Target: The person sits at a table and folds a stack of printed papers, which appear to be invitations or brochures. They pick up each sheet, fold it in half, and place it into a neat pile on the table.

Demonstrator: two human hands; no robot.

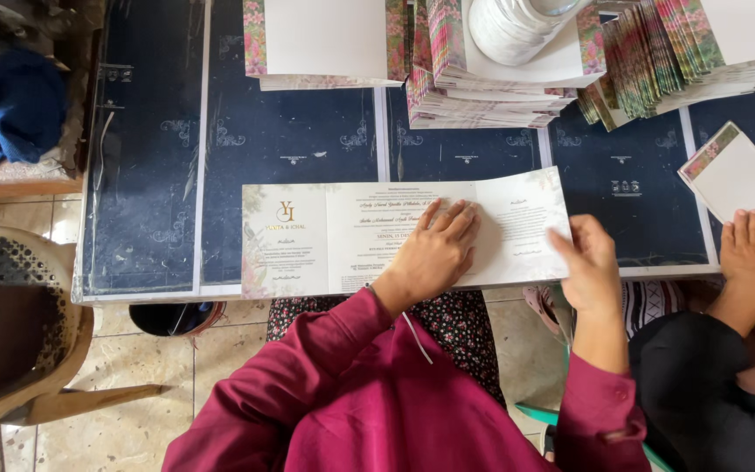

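Note:
A long cream card [308,240] with three panels lies unfolded on the dark blue table top [290,140]. My left hand [434,253] rests flat on the card's middle panel, close to the right fold. My right hand [589,267] pinches the near right corner of the right panel [522,223], which is lifted a little off the table. Both my sleeves are maroon.
Stacks of floral-edged cards [491,100] and a fanned pile [657,61] stand at the back, one under a white round object [517,26]. At the right, another person's hand [753,253] touches a small card [736,175]. A chair [19,323] stands at the left.

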